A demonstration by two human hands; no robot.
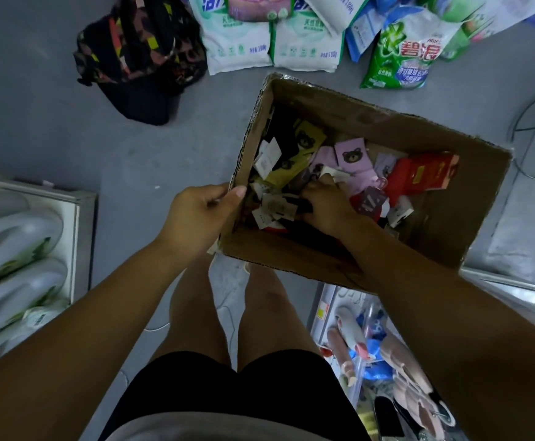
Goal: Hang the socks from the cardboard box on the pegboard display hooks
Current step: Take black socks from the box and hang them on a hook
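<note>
- Cardboard box (419, 135) sits open at centre right of the frame, above the person's legs, holding a jumble of carded socks (350, 155) in pink, yellow, black and red.
- Left hand (201, 214) has its grip clamped on the box's near-left corner, thumb over the rim.
- Right hand (328, 208) is down among the socks; whether its grip has closed on a pair cannot be told.
- Step in hand looks like picking a pair.
- No pegboard or hooks are in view, so the next move calls for lifting one pair free and turning to find them.
</note>
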